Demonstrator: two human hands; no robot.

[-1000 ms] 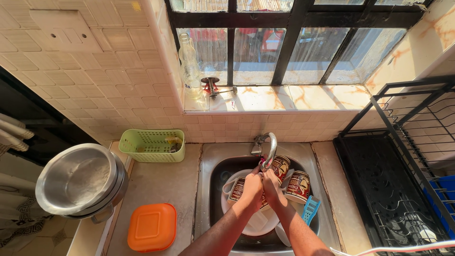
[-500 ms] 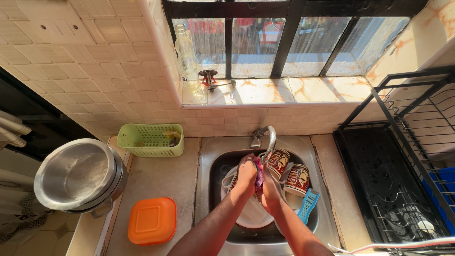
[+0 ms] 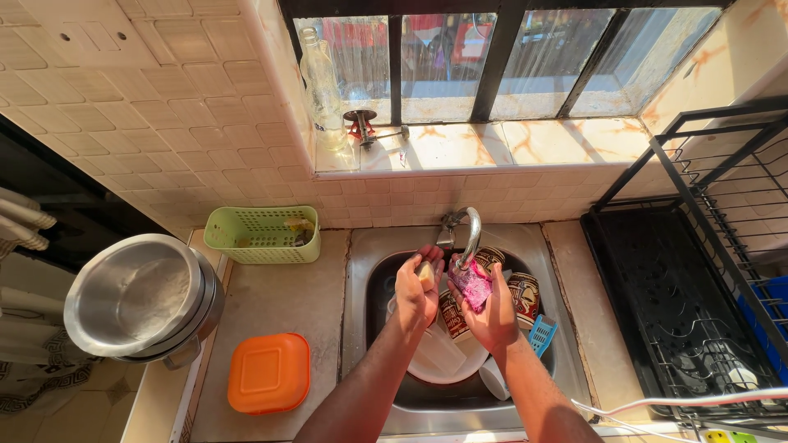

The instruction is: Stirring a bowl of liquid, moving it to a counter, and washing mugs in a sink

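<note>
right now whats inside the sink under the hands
Patterned mugs, a white plate and a small blue basket lie in the sink. The hands and forearms cover the rest.

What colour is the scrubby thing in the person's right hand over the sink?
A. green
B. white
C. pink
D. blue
C: the right hand holds a pink mesh scrubber beside the curved metal tap, above the patterned cups in the steel sink.
</note>
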